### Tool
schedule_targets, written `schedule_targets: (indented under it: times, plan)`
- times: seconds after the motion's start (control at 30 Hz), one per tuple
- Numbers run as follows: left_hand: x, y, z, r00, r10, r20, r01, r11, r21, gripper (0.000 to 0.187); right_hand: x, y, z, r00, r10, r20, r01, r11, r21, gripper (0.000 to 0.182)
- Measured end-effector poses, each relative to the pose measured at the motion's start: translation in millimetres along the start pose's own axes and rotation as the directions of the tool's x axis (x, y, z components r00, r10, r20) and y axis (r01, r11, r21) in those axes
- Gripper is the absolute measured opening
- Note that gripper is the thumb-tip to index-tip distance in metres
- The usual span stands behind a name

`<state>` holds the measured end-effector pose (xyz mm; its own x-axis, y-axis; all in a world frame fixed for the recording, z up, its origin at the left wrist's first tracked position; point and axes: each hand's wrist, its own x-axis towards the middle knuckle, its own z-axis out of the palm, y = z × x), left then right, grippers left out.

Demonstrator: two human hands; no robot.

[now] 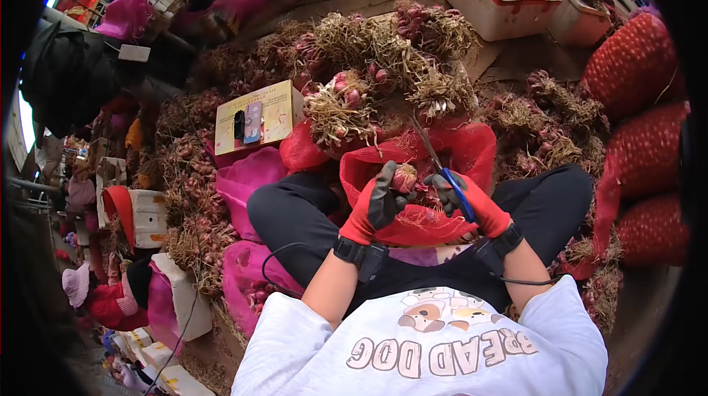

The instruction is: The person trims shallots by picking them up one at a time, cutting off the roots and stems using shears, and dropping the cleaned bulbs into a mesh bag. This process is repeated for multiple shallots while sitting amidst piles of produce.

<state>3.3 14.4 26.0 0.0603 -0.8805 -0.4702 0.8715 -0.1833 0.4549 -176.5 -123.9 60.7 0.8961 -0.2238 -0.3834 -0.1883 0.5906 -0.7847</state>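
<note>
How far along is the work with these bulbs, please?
Probably partway. The full red mesh sacks at the right look done, though their contents' trimming is unclear. In hand, the left hand holds one bulb over the open red net bag; the right hand has blue-handled scissors. Many bundles with dry stalks lie ahead, apparently left to trim.

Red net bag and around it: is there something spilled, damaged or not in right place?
Nothing clearly stands out. The red net bag lies open and crumpled, and onion bunches are heaped loosely beyond it, but this looks like ordinary work clutter, not a spill.
</note>
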Motion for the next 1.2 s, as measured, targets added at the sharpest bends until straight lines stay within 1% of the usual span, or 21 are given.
schedule_targets:
  times: [0.03, 0.07, 0.1, 0.13, 0.17, 0.23, 0.27, 0.37, 0.4, 0.5, 0.6, 0.7, 0.73, 0.8, 0.83, 0.9, 0.93, 1.0, 1.1, 1.13, 1.2]
  plan:
    - [-4, 3, -2, 0.997, -0.073, 0.016, 0.073, 0.997, -0.006, 0.039, -7, -4, 7, 1.000, -0.026, 0.000, 0.026, 0.998, -0.060, 0.013]
    - [-7, -2, 0, 0.991, 0.130, 0.033, -0.133, 0.981, 0.139, 0.038, -15, -2, 6, 0.999, 0.038, -0.033, -0.041, 0.996, -0.082, 0.012]
    - [-11, -8, 2, 0.943, 0.324, 0.071, -0.331, 0.903, 0.274, 0.038, -20, 10, 3, 0.977, -0.037, -0.210, -0.053, 0.913, -0.405, 0.025]
    - [-11, -10, 6, 0.855, 0.502, 0.133, -0.510, 0.764, 0.396, 0.038, -31, -1, 18, 0.948, -0.170, -0.269, -0.069, 0.715, -0.695, 0.033]
    - [-13, -7, 9, 0.875, 0.476, 0.089, -0.480, 0.830, 0.282, 0.038, -37, -13, 33, 0.911, -0.315, -0.265, -0.112, 0.431, -0.895, 0.041]
    - [-30, -3, 16, 0.923, 0.385, -0.004, -0.385, 0.922, 0.034, 0.038, -44, -12, 34, 0.901, -0.373, -0.223, -0.079, 0.365, -0.928, 0.046]
    - [-33, -1, 18, 0.935, 0.351, -0.053, -0.346, 0.934, 0.083, 0.039, -47, -10, 35, 0.893, -0.399, -0.205, -0.065, 0.338, -0.939, 0.049]
    - [-23, -22, -7, 0.874, 0.480, 0.071, -0.484, 0.874, 0.048, 0.040, -46, -9, 38, 0.902, -0.415, -0.118, -0.037, 0.199, -0.979, 0.047]
    - [-32, -14, 8, 0.895, 0.444, 0.050, -0.447, 0.884, 0.138, 0.043, -44, -6, 38, 0.904, -0.413, -0.111, -0.046, 0.164, -0.985, 0.046]
    - [-31, -19, -4, 0.867, 0.494, 0.070, -0.497, 0.842, 0.208, 0.047, -35, 9, 29, 0.899, -0.428, -0.091, -0.044, 0.119, -0.992, 0.044]
    - [-36, -22, 0, 0.854, 0.519, -0.032, -0.509, 0.848, 0.146, 0.042, -29, 13, 33, 0.913, -0.386, -0.134, -0.029, 0.266, -0.963, 0.039]
    - [-26, -23, -5, 0.905, 0.425, -0.010, -0.425, 0.904, -0.041, 0.045, -24, 22, 26, 0.905, -0.401, -0.143, 0.018, 0.371, -0.928, 0.036]
    - [-28, -22, -1, 0.918, 0.394, 0.040, -0.383, 0.909, -0.167, 0.048, -24, 22, 26, 0.910, -0.381, -0.164, 0.012, 0.419, -0.908, 0.035]
    - [-37, -12, -4, 0.972, 0.222, 0.082, -0.203, 0.960, -0.191, 0.049, -26, 20, 26, 0.919, -0.337, -0.202, -0.002, 0.511, -0.860, 0.035]
    - [-41, -8, -7, 0.986, 0.132, 0.105, -0.108, 0.973, -0.201, 0.049, -27, 19, 26, 0.923, -0.331, -0.195, 0.008, 0.524, -0.852, 0.036]
    - [-36, -16, -18, 0.970, 0.133, 0.201, -0.072, 0.955, -0.287, 0.048, -30, 17, 22, 0.931, -0.316, -0.181, 0.024, 0.549, -0.835, 0.036]
    - [-34, -21, -22, 0.959, 0.138, 0.249, -0.050, 0.943, -0.329, 0.048, -31, 16, 19, 0.949, -0.264, -0.174, 0.019, 0.598, -0.801, 0.036]
    - [-31, -25, -24, 0.975, 0.132, 0.180, -0.059, 0.929, -0.364, 0.047, -32, 13, 12, 0.975, -0.163, -0.150, 0.004, 0.689, -0.725, 0.036]
    - [-28, -26, -22, 0.992, 0.099, 0.078, -0.059, 0.914, -0.401, 0.044, -28, 26, 4, 0.986, -0.105, -0.125, 0.014, 0.816, -0.577, 0.031]
    - [-28, -27, -22, 0.996, 0.084, 0.043, -0.059, 0.909, -0.412, 0.042, -30, 25, 8, 0.978, -0.123, -0.168, -0.018, 0.754, -0.657, 0.028]
    - [-28, -26, -23, 0.996, 0.059, 0.064, -0.030, 0.922, -0.387, 0.040, -31, 16, 22, 0.954, -0.174, -0.244, -0.091, 0.607, -0.790, 0.022]
